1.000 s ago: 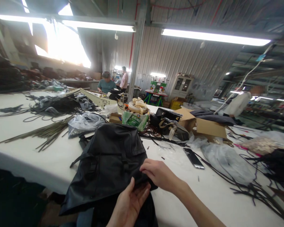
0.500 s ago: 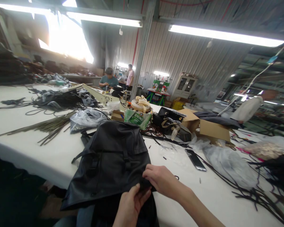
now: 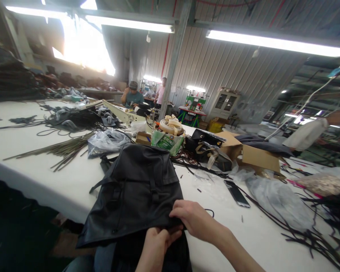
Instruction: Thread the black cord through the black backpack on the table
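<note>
A black backpack point(image 3: 141, 189) with two buckled straps lies on the white table, its near edge hanging toward me. My left hand point(image 3: 158, 241) pinches the near right edge of the backpack from below, thumb on top. Just above it, my right hand point(image 3: 188, 217) grips the backpack's right corner with bent fingers. Both hands are close together and closed on the black material. Exactly what lies between the fingertips is hidden. A thin black cord loop point(image 3: 209, 212) shows beyond my right hand.
On the white table point(image 3: 206, 241) are a phone point(image 3: 237, 193), clear plastic bags point(image 3: 277, 202), an open cardboard box point(image 3: 259, 158), a green tub with rolled tape point(image 3: 167, 139) and bundled strips point(image 3: 59, 149). Farther off, a seated person point(image 3: 133, 96) and a person in a white top point(image 3: 307, 132) appear.
My left thumb has bent down onto the backpack's edge, and the right hand's grip has shifted slightly. The seated person has raised a hand to the head. The view has swung a little left.
</note>
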A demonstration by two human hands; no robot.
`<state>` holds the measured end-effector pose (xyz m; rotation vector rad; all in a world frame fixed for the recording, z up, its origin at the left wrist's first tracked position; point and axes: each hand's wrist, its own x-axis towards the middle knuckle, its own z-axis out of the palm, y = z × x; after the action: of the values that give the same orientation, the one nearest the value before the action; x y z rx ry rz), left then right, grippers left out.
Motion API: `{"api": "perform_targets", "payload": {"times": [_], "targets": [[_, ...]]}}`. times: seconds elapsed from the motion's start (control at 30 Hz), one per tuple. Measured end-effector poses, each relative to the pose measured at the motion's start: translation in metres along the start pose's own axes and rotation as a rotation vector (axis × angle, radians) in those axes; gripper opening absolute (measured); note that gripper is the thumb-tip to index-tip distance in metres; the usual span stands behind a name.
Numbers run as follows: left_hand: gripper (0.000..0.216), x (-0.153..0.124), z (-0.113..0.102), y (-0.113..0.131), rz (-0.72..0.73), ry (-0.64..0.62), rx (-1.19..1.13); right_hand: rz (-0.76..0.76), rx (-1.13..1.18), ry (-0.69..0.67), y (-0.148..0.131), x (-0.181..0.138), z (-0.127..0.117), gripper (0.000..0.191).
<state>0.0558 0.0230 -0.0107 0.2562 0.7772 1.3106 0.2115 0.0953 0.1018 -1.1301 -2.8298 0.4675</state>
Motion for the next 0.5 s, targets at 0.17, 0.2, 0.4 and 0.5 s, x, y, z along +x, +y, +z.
{"api": "perform_targets", "payload": {"times": [0.17, 0.2, 0.4, 0.5], "targets": [[0.043, 0.009, 0.002, -0.005, 0.056, 0.098, 0.212, 0.018, 0.052, 0.081, -0.002, 0.0, 0.007, 0.043], [0.045, 0.01, 0.004, -0.006, 0.063, 0.1, 0.238, 0.017, 0.058, 0.095, -0.002, -0.001, 0.008, 0.042], [0.063, -0.003, 0.004, 0.008, 0.054, 0.088, 0.4, -0.063, 0.071, 0.433, -0.014, -0.022, 0.02, 0.029], [0.068, -0.027, -0.015, 0.025, 0.049, -0.026, 0.592, -0.2, 0.029, 0.492, -0.031, -0.037, 0.04, 0.028]]}}
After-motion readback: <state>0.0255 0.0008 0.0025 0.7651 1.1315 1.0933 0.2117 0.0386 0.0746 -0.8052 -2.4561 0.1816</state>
